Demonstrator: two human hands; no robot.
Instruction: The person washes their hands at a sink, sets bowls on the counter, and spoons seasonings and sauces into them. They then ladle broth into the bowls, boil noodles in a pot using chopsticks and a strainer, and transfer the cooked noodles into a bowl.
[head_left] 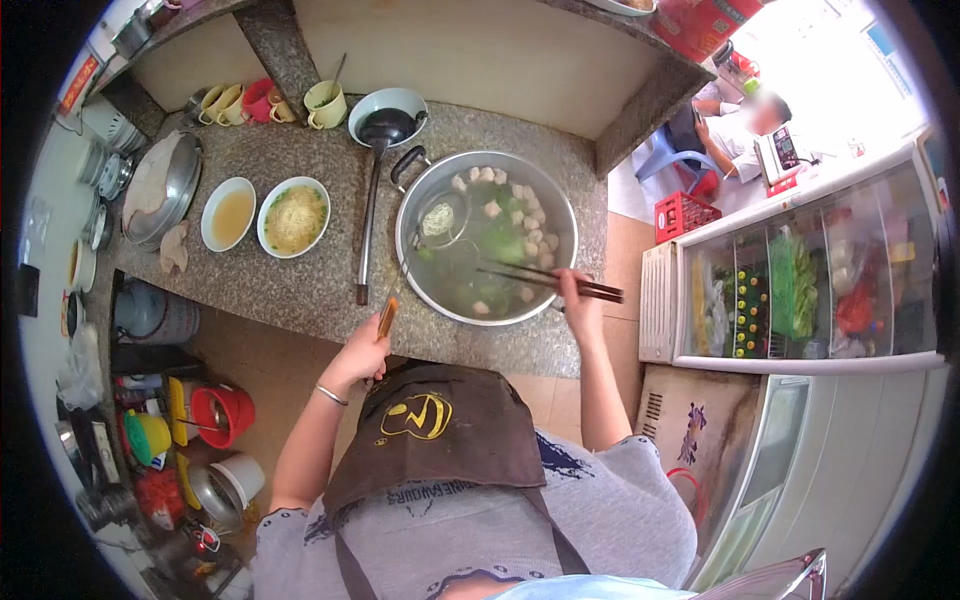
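Observation:
My left hand (361,356) is closed around the wooden handle of a wire strainer (388,318). The strainer's round basket, with pale noodles (438,220) in it, sits in the left side of a wide metal pot (570,215). Between the fingers of my right hand (581,300) is a pair of long dark chopsticks (535,275), their tips over the broth. Meatballs or tofu-like cubes (535,215) float at the pot's right and top, and green leaves (502,240) lie near its middle.
Left of the pot, a black ladle (376,190) rests in a white bowl (412,100). Farther left stand a bowl of noodles (294,216) and a bowl of broth (229,214). Several mugs (230,104) line the back. A glass-front fridge (660,300) and a seated person (735,135) are at right.

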